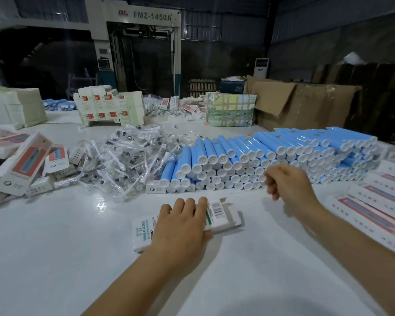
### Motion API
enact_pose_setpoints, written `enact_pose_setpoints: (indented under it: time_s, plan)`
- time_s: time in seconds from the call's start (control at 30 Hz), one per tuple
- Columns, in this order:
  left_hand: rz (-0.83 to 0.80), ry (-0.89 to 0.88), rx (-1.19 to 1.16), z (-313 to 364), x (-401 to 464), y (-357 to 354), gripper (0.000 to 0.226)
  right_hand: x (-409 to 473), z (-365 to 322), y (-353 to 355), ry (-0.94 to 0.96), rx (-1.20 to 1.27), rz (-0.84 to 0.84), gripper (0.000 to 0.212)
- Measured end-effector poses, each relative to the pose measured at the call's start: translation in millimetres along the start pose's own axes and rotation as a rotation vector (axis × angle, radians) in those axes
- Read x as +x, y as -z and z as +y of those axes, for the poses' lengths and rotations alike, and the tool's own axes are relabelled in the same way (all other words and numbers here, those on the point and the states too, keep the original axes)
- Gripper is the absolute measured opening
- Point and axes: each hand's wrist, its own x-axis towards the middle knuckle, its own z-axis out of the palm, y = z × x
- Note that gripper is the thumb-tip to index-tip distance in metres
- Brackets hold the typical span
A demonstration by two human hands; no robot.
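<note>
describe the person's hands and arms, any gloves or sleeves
The left hand and right hand are bare: no gloves, rings or watch show. Both forearms are bare too, with no sleeve in view. The right hand is motion-blurred, so fine detail there cannot be told.

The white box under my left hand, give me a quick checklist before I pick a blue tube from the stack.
1. Hold: the left hand pins the white box flat on the table: ok.
2. Opening: the box flap at the barcode end stands open: ok.
3. Contents: the inside of the white box is hidden: cannot tell.
4. Free hand: the right hand is blurred, so whether it is empty: cannot tell.
5. Supply: the blue tubes are stacked close ahead of the right hand: ok.
6. Path: bare table between the right hand and the stack: ok.
</note>
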Motion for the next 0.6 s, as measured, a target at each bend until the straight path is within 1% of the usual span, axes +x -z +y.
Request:
enact_pose_setpoints:
  time_s: [0.1, 0.17, 0.23, 0.3, 0.33, 0.4, 0.5, 0.6]
  plan:
    - [-0.020, -0.014, 0.024, 5, 1, -4, 0.066, 48, -23, 1, 0.192, -0.322, 0.083, 0.022]
    - [-0.018, -0.020, 0.021, 4, 1, -5, 0.067, 84, -35, -3, 0.271, -0.542, 0.097, 0.022]
    - [-0.028, -0.033, 0.017, 4, 1, -6, 0.069, 118, -44, -7, 0.250, -0.762, 0.049, 0.023]
    - [-0.035, -0.050, 0.014, 3, 1, -7, 0.069, 145, -49, -14, 0.155, -0.993, -0.036, 0.020]
    - [-0.038, -0.057, 0.012, 3, 2, -7, 0.069, 153, -51, -18, 0.113, -1.107, -0.082, 0.019]
    - [-0.044, -0.064, 0.007, 2, 3, -7, 0.068, 160, -51, -27, 0.080, -1.311, -0.142, 0.023]
    - [-0.055, -0.060, 0.004, 0, 4, -8, 0.068, 168, -43, -36, 0.088, -1.482, -0.155, 0.027]
    - [-0.063, -0.060, 0.007, 0, 5, -10, 0.069, 174, -43, -36, 0.077, -1.525, -0.174, 0.026]
